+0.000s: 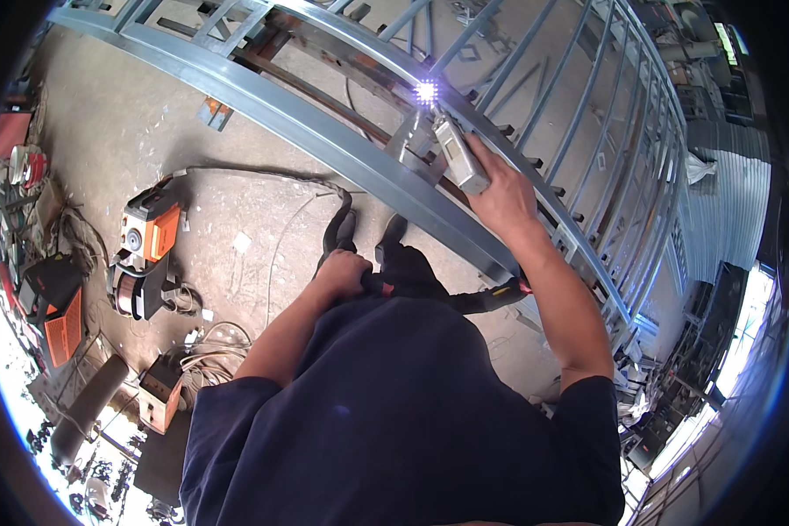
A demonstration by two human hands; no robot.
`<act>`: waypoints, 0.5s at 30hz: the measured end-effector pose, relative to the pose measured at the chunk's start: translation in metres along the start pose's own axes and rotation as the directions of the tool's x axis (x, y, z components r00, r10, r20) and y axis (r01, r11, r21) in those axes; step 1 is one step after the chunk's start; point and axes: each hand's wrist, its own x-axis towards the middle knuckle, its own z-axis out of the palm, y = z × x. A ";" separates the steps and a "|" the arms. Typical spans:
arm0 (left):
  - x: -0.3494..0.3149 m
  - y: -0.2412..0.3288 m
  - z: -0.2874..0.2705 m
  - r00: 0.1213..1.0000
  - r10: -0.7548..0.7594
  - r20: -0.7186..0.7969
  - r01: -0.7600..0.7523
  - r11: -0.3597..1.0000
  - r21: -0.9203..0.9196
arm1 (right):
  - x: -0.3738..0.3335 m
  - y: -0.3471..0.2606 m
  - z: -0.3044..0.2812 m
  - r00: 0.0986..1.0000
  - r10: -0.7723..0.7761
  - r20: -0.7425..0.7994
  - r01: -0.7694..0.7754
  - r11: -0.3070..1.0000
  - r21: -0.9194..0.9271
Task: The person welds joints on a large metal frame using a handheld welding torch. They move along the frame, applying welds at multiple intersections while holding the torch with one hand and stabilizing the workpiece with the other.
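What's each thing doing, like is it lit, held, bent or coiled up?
Right hand: closed around the silver tool
Silver tool: held, tip pointing at the metal frame
Light: glowing brightly at the tool's tip
Left hand: curled; what it grips is hard to see
Black hose: bent
Metal frame: bars joined together
Orange machine: on or off, can't tell
Cables: loosely coiled

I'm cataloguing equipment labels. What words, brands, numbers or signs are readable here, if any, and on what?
None can be read.
Orange-and-black machine: any markings are too small to read.
Boxy metal tool in the right hand: no legible text.
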 end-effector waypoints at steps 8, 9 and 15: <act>0.005 -0.005 -0.003 1.000 0.013 0.002 -0.013 1.000 0.003 | -0.001 -0.003 -0.006 0.999 0.033 0.002 -0.033 0.999 0.028; 0.005 -0.006 -0.003 1.000 0.012 0.001 -0.012 1.000 0.006 | -0.001 -0.003 -0.005 0.999 0.037 0.003 -0.037 0.999 0.023; 0.003 -0.007 -0.002 1.000 -0.001 -0.009 0.001 1.000 -0.010 | -0.002 -0.002 -0.004 0.999 0.045 0.004 -0.045 0.998 0.040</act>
